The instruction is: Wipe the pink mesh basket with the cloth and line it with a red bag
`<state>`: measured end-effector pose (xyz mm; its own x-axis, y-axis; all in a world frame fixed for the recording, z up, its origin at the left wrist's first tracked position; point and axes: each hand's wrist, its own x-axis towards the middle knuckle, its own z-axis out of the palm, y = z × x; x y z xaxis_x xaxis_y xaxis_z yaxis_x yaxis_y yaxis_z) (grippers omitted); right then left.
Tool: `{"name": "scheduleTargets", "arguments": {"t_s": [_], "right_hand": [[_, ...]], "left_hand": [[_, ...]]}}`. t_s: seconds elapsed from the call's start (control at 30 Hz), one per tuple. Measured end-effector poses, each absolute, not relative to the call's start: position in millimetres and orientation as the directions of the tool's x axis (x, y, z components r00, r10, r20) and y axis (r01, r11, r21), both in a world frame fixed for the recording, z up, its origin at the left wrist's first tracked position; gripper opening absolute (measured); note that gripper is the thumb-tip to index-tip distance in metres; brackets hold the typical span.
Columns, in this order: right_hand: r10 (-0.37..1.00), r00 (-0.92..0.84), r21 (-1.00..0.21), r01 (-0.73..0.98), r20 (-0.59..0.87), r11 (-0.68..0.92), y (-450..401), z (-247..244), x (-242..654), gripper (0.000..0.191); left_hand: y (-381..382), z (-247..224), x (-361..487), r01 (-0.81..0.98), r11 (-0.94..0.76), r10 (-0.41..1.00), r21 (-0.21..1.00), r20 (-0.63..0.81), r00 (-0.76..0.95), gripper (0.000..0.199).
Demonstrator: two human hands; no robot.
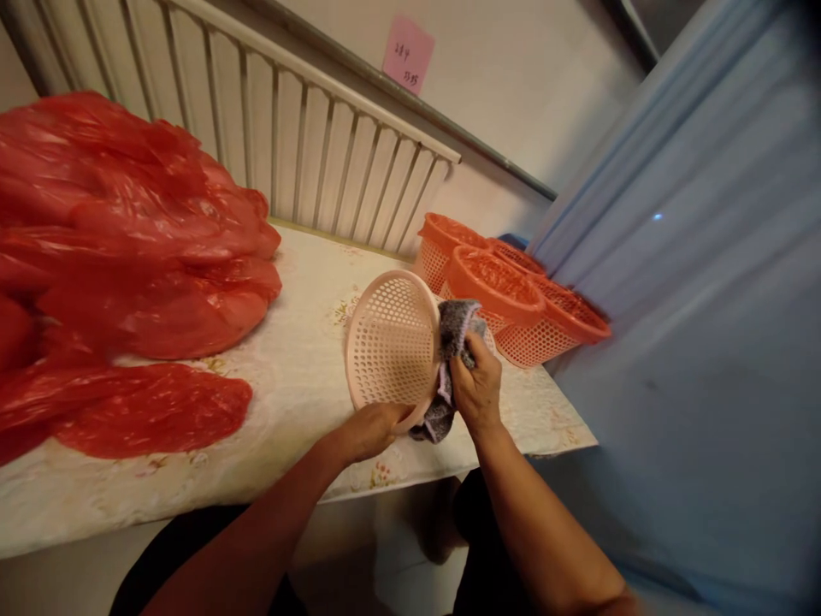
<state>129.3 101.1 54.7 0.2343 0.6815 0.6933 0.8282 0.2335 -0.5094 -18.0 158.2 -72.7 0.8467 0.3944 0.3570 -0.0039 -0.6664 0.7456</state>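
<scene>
A pale pink perforated plastic basket (392, 342) is tilted on its side above the table, its round mouth turned toward me and to the left. My left hand (375, 430) grips the basket's near rim, thumb on the inside. A dark grey cloth with a light purple edge (457, 321) is bunched in my right hand (476, 381), which presses it against the basket's outer wall on the right. Part of the cloth hangs down below the rim. The basket's base is mostly hidden behind the cloth and my right hand.
Several orange perforated baskets (497, 287) lined with red bags stand at the table's right end. A large heap of red plastic bags (134, 231) covers the left side. A flowered cloth covers the table (301, 342). Behind are a radiator (308, 154) and, right, a blue curtain (673, 282).
</scene>
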Motion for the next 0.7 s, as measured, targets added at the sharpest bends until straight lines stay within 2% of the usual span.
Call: {"name": "scheduleTargets", "arguments": {"t_s": [0.1,0.27,0.47,0.6,0.7], "right_hand": [[0.716,0.139,-0.469,0.835,0.684,0.287,112.1,62.2,128.8,0.03],[0.734,0.082,-0.447,0.837,0.674,0.316,97.0,50.8,122.1,0.038],[0.711,0.069,-0.375,0.882,0.7,0.284,96.7,43.7,129.7,0.04],[0.716,0.152,-0.35,0.927,0.681,0.135,121.0,44.1,171.4,0.031],[0.693,0.327,-0.409,0.911,0.642,-0.051,132.0,39.6,216.3,0.024]], "left_hand": [[155.6,-69.9,-15.3,-0.006,-0.643,0.437,0.765,0.374,0.818,0.043],[138.9,-53.9,-11.1,-0.09,-0.464,0.568,0.881,0.374,0.733,0.026],[134.7,-49.9,-10.8,-0.144,-0.47,0.562,0.871,0.422,0.711,0.02],[137.8,-49.5,-12.3,-0.11,-0.514,0.564,0.851,0.432,0.703,0.021],[138.0,-49.8,-12.3,-0.1,-0.559,0.56,0.823,0.464,0.687,0.019]]}}
